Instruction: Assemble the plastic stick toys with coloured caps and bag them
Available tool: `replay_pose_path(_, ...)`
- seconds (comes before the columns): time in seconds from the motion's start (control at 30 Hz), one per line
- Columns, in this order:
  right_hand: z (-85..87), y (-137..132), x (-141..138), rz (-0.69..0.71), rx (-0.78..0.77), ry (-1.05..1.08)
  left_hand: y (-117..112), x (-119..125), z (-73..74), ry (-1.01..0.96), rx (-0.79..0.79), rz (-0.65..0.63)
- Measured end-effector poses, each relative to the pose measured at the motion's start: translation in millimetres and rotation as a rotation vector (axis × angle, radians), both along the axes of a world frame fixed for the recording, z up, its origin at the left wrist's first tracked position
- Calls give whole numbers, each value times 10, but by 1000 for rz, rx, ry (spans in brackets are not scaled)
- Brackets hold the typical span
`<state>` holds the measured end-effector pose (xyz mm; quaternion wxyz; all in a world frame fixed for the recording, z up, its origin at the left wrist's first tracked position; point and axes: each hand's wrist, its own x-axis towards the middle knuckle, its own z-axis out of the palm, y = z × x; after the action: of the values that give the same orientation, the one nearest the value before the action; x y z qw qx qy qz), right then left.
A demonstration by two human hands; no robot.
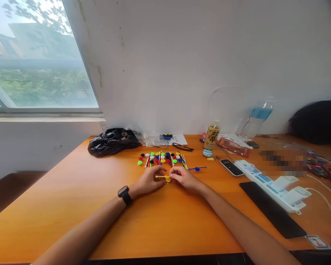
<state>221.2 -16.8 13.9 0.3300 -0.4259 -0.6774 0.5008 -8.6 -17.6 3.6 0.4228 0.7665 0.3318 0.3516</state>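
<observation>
A yellow plastic arrow spinner with a round hub is held between my two hands, just above the table. My left hand, with a black watch on its wrist, curls around the arrow side, its thumb by the hub. The thumb and fingers of my right hand pinch at the hub end. Right behind my hands lie rows of small coloured discs in red, white, green, blue, yellow and black, with several thin arrows among them. A blue arrow spinner lies just beyond my right hand.
A black plastic bag and clear wrap lie along the wall. To the right are a drink bottle, a small round tin, a phone, a white power strip and a long black pad.
</observation>
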Motion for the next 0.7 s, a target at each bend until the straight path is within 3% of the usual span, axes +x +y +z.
replay_pose_path(0.13,2,-1,4,-2,-59,-21,-61,12,91,130,157,-14)
replay_pose_path(0.3,14,-3,-16,10,-71,-22,-42,50,56,217,284,6)
replay_pose_path(0.5,-71,23,-2,1,-60,-40,-55,0,93,272,363,61)
replay_pose_path(0.7,-108,52,14,6,62,-92,-57,-29,98,259,335,43)
